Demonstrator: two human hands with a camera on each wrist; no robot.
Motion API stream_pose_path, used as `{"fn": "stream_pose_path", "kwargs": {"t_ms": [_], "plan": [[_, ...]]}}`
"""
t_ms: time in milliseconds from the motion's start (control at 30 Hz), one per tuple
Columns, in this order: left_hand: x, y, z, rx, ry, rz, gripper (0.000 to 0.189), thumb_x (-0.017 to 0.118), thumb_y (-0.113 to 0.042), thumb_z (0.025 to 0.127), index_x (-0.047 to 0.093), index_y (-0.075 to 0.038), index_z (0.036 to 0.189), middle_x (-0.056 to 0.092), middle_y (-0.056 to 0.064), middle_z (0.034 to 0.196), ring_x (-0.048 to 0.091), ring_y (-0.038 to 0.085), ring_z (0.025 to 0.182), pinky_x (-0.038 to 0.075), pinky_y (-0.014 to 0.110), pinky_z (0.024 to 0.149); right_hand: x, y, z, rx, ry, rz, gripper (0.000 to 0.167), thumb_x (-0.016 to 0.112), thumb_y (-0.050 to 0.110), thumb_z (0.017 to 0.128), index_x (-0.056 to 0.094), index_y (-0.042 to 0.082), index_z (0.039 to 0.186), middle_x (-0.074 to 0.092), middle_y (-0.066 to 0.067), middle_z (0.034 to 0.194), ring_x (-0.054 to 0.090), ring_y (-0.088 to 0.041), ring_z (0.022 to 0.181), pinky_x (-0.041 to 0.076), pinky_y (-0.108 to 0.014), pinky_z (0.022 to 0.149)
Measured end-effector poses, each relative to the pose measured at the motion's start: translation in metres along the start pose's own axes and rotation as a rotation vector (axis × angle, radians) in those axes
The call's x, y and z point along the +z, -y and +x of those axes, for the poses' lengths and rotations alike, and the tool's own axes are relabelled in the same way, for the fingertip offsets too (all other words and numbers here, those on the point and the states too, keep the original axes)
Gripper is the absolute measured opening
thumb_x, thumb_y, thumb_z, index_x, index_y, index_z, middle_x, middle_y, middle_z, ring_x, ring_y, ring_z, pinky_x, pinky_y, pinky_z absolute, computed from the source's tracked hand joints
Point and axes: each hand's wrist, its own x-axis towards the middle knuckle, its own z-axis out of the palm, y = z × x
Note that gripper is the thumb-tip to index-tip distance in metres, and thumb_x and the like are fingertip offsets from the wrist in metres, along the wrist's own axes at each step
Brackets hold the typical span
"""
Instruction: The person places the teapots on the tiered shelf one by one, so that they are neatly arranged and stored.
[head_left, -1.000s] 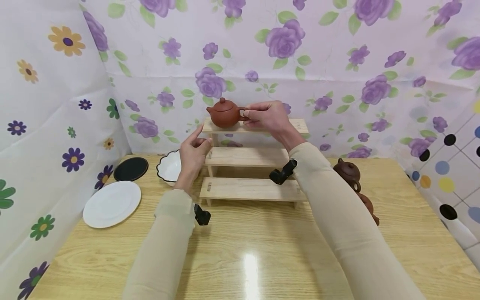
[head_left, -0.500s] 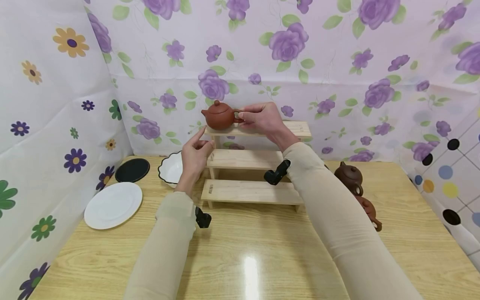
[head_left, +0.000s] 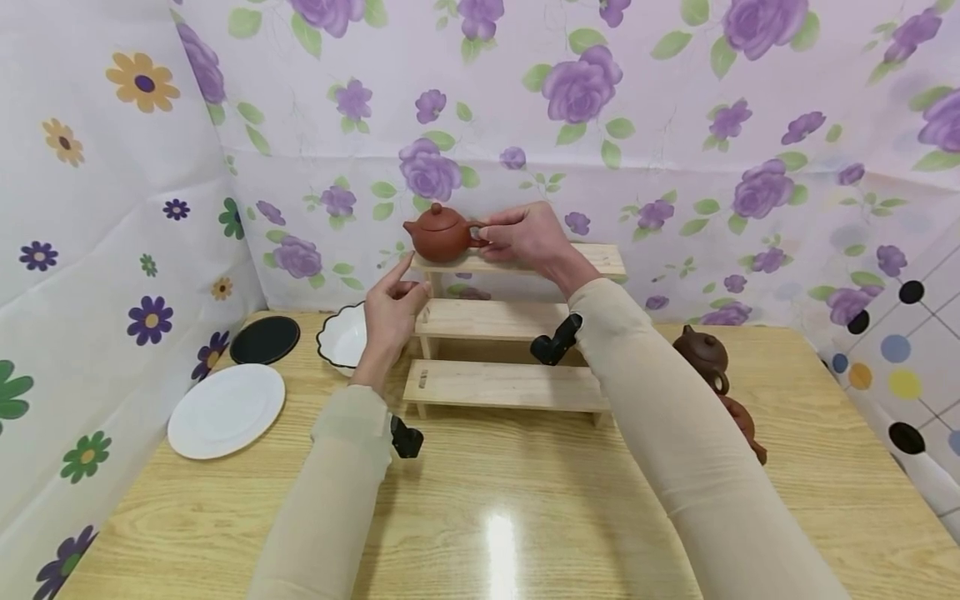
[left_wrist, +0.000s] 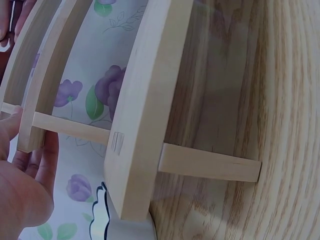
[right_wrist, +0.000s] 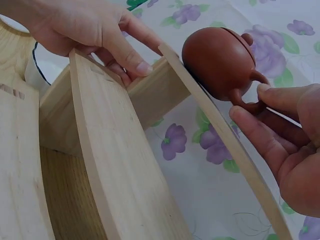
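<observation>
A reddish-brown clay teapot (head_left: pixel 439 234) rests at the left end of the top step of a three-tier wooden shelf (head_left: pixel 510 385), its spout turned left. My right hand (head_left: pixel 531 237) pinches the teapot's handle (right_wrist: pixel 250 95) between thumb and fingers. At the shelf's left side, my left hand (head_left: pixel 392 315) grips the end of the middle step, with the thumb over it and fingers behind, as the left wrist view shows. Its index finger reaches up to the top step's left end.
A white scalloped bowl (head_left: pixel 343 335) stands behind my left hand. Farther left lie a black round plate (head_left: pixel 265 340) and a white plate (head_left: pixel 227 411). Right of the shelf, a dark brown teapot (head_left: pixel 702 353) and another reddish teapot (head_left: pixel 742 423) sit partly behind my right arm.
Over the last second the teapot has shifted slightly left along the top step, with my right hand on its handle. My left hand has stayed at the shelf's left end.
</observation>
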Motion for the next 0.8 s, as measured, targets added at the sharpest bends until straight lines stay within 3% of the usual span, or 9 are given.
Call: {"fn": "stream_pose_path", "kwargs": {"t_ms": [333,800], "plan": [[-0.0019,-0.0007,-0.001,-0.005,0.012,0.007,0.055,0.073,-0.02,0.102,0.057,-0.033,0.153,0.066,-0.003,0.096,0.061,0.01,0.084,0.047,0.021,0.068,0.003,-0.0001,0.0031,0.047,-0.043,0.032,0.028,0.074,-0.008,0.094,0.074,-0.01,0.122,0.075,-0.025,0.118,0.078,-0.02,0.077,0.064,-0.031,0.074],[-0.0009,-0.0005,-0.0011,-0.003,0.018,-0.005,0.055,0.073,-0.02,0.102,0.058,-0.033,0.153,0.065,-0.004,0.096,0.062,0.009,0.086,0.047,0.021,0.069,-0.0006,0.0006,0.0024,0.07,-0.043,0.04,0.028,0.076,-0.003,0.094,0.073,-0.012,0.121,0.079,-0.015,0.083,0.075,-0.018,0.061,0.063,-0.027,0.062]]}}
